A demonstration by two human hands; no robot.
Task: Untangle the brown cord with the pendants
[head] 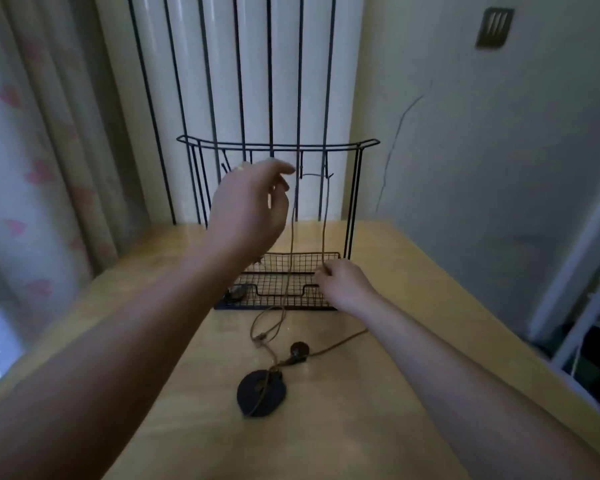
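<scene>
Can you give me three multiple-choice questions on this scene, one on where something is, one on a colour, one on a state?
1. Where does the large pendant lie?
A. on the table, in front of the rack
B. inside the rack's tray
C. in the left hand

2. What colour is the wire rack?
A. white
B. black
C. red

3. What is the right hand doing?
A. lying flat on the table
B. pinching the cord
C. gripping the rack's top rail

Answers:
1. A, the dark leaf-shaped pendant rests on the bare table, nearer the camera than the rack.
2. B, its rods and mesh are black against the pale wall.
3. B, its fingertips close on the cord where the strand comes down from the hooks; the left hand is raised near the other strand.
</scene>
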